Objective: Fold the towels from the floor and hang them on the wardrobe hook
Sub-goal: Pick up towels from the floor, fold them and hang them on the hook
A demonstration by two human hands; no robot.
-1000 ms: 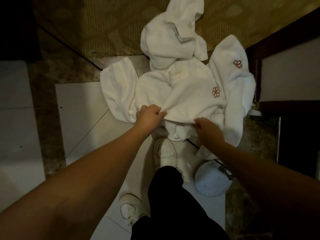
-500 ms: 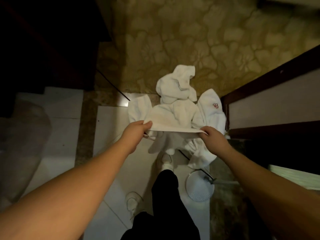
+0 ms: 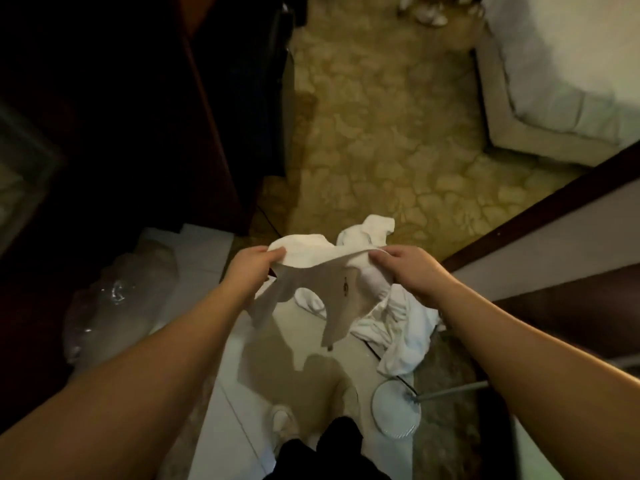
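I've stood up since a second ago: the small white cloth towel (image 3: pixel 329 289) that lay on the pile now hangs in the air, stretched along its top edge between my hands, its lower corners dangling clear of the pale tiled floor (image 3: pixel 207 271). That puts the first towel free and ready for folding. My left hand (image 3: pixel 254 268) pinches one top corner, fingers curled over the edge; my right hand (image 3: pixel 398 271) grips the other, knuckles up. Both forearms reach forward and slightly inward. The remaining heap of white towels (image 3: pixel 398 327) stays on the floor beneath, possibly two or three pieces; the dim light blurs it.
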